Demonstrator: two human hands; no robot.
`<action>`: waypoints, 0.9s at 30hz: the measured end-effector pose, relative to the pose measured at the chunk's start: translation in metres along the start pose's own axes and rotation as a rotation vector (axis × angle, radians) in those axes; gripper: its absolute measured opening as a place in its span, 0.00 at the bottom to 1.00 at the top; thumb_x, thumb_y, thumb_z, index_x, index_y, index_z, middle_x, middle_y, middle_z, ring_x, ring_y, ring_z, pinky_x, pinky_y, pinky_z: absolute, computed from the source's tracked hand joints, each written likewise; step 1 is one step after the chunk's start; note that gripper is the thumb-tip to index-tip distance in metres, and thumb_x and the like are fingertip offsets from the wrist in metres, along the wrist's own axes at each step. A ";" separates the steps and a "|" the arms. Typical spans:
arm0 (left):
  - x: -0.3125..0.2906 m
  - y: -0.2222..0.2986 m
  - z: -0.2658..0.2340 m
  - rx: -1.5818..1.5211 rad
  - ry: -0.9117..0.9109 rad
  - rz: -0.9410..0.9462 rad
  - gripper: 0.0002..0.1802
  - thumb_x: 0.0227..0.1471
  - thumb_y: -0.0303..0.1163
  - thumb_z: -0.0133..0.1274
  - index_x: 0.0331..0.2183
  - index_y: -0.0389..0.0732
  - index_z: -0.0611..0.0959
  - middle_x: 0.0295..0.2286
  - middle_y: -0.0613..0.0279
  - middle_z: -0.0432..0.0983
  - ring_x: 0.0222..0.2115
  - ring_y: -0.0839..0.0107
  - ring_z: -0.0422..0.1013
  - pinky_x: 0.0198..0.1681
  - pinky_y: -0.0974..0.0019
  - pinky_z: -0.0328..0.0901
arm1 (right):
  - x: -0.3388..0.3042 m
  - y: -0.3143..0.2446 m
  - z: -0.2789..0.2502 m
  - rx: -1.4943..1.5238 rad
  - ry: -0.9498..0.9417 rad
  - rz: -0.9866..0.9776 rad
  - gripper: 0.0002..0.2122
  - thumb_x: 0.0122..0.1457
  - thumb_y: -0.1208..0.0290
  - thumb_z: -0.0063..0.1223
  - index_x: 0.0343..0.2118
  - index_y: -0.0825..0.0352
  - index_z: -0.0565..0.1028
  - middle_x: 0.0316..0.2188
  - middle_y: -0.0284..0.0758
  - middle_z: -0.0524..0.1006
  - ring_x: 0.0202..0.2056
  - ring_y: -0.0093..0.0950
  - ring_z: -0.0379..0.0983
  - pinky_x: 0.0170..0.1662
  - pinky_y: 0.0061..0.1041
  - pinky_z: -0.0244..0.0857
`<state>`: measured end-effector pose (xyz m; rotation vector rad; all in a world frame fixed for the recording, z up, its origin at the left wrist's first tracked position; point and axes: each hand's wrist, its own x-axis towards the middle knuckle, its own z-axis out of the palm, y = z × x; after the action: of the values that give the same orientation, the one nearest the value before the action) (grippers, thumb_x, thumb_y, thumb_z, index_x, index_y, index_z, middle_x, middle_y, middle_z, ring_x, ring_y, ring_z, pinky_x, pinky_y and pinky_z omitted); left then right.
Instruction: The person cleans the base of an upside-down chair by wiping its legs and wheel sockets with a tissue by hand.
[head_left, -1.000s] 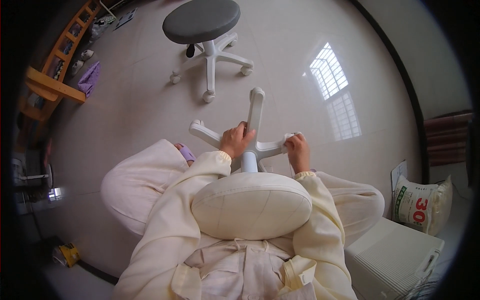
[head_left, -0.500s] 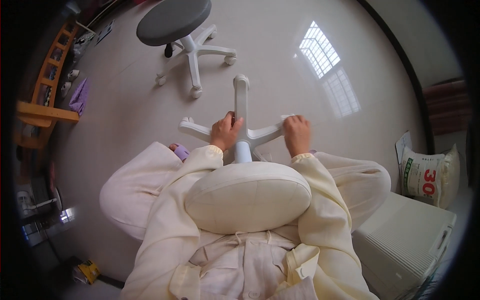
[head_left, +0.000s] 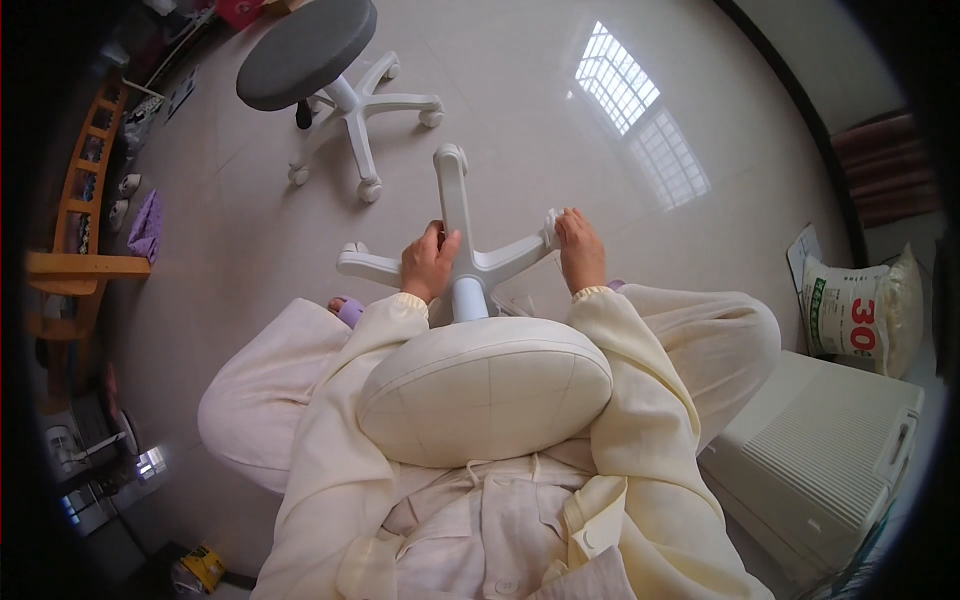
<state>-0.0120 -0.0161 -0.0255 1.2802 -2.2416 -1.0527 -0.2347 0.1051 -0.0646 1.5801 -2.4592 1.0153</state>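
A white stool lies tipped over between my bent legs, its round cream seat (head_left: 485, 400) against my lap. Its white five-legged base (head_left: 456, 200) faces away from me, joined by a short pale column (head_left: 468, 300). My left hand (head_left: 430, 264) is closed on the base beside the hub, its fingers curled against the upward-pointing leg. At the tip of the right leg, my right hand (head_left: 582, 250) pinches the white caster (head_left: 552, 228). Part of that caster is hidden behind the fingers. The left leg ends in a white tip (head_left: 353, 250).
A grey-topped stool (head_left: 308, 55) on casters stands upright ahead to the left. Wooden furniture (head_left: 85, 265) runs along the left side. To my right are a ribbed cream box (head_left: 815, 450) and a printed sack (head_left: 855, 310). A purple cloth (head_left: 145, 228) lies at far left.
The whole view has shifted, so most of the scene sits a little further left. My right hand has turned slightly at the caster, which shows more now. My left hand keeps its place.
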 end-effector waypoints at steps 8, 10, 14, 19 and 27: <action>0.000 -0.005 0.001 0.019 0.057 0.058 0.19 0.55 0.47 0.43 0.33 0.39 0.74 0.24 0.51 0.75 0.28 0.47 0.71 0.33 0.51 0.63 | -0.013 -0.053 0.004 0.230 -0.408 -0.373 0.07 0.57 0.69 0.46 0.35 0.62 0.74 0.42 0.36 0.75 0.52 0.35 0.66 0.60 0.44 0.47; 0.000 -0.003 0.002 0.022 0.075 0.075 0.19 0.55 0.47 0.43 0.33 0.39 0.74 0.23 0.51 0.75 0.28 0.47 0.71 0.33 0.51 0.64 | -0.010 -0.035 0.005 0.151 -0.357 -0.319 0.07 0.58 0.69 0.45 0.36 0.62 0.74 0.43 0.35 0.75 0.52 0.35 0.66 0.60 0.44 0.47; 0.000 -0.003 -0.001 0.006 0.036 0.055 0.20 0.55 0.47 0.43 0.33 0.39 0.74 0.23 0.51 0.75 0.28 0.47 0.71 0.33 0.51 0.64 | 0.000 0.000 0.002 0.032 -0.217 -0.125 0.08 0.58 0.70 0.44 0.38 0.62 0.74 0.44 0.35 0.74 0.53 0.36 0.65 0.59 0.42 0.51; 0.000 -0.005 0.000 -0.004 0.046 0.055 0.20 0.54 0.47 0.43 0.33 0.39 0.74 0.23 0.51 0.75 0.28 0.48 0.71 0.33 0.52 0.64 | 0.004 0.000 -0.009 -0.029 -0.173 0.291 0.08 0.59 0.70 0.44 0.38 0.64 0.74 0.40 0.38 0.76 0.40 0.39 0.73 0.41 0.35 0.67; 0.001 -0.003 -0.001 -0.008 0.032 0.022 0.20 0.54 0.47 0.43 0.34 0.39 0.75 0.25 0.51 0.76 0.29 0.48 0.71 0.34 0.52 0.64 | 0.022 0.025 -0.013 0.469 0.202 0.757 0.13 0.61 0.63 0.41 0.32 0.67 0.75 0.30 0.41 0.77 0.34 0.35 0.73 0.37 0.34 0.64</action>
<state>-0.0102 -0.0183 -0.0267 1.2574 -2.2204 -1.0247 -0.2693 0.1016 -0.0583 0.4869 -2.8388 1.8377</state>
